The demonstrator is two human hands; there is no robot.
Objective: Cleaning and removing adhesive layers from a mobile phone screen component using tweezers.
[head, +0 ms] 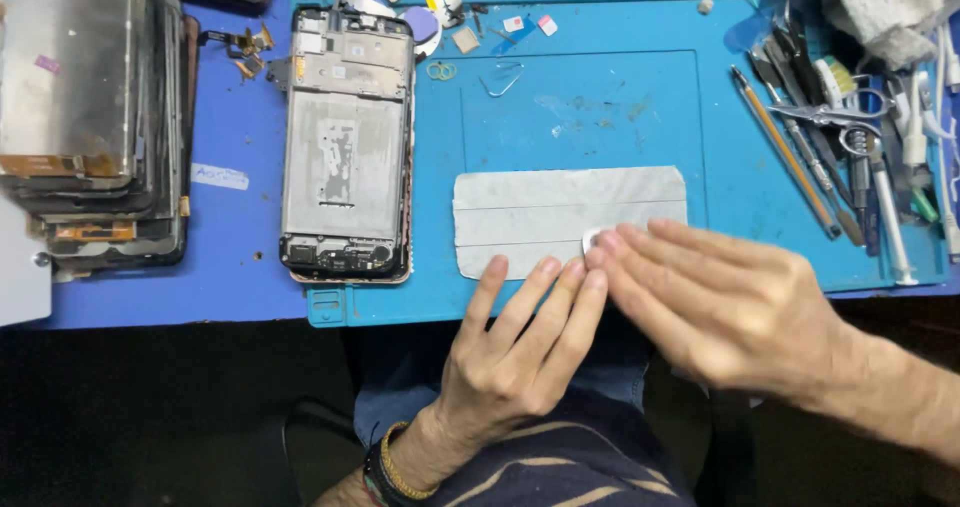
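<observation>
A pale grey sheet (565,207) with two lengthwise creases lies flat on the blue work mat (600,107). My left hand (525,347) rests on the sheet's near edge, fingers stretched flat and close together. My right hand (715,302) comes in from the right, its fingertips meeting the left fingertips at a small white rounded piece (590,238) on the sheet. Whether the right fingers pinch that piece or only press on it cannot be told. An opened phone frame (347,147) with bare metal inside lies to the left of the sheet.
A stack of dark phone screens (95,117) stands at the far left. Tweezers, scissors (835,117), a long thin pencil-like tool and other hand tools lie along the right side. Small parts and a wire clip (503,79) sit near the mat's far edge.
</observation>
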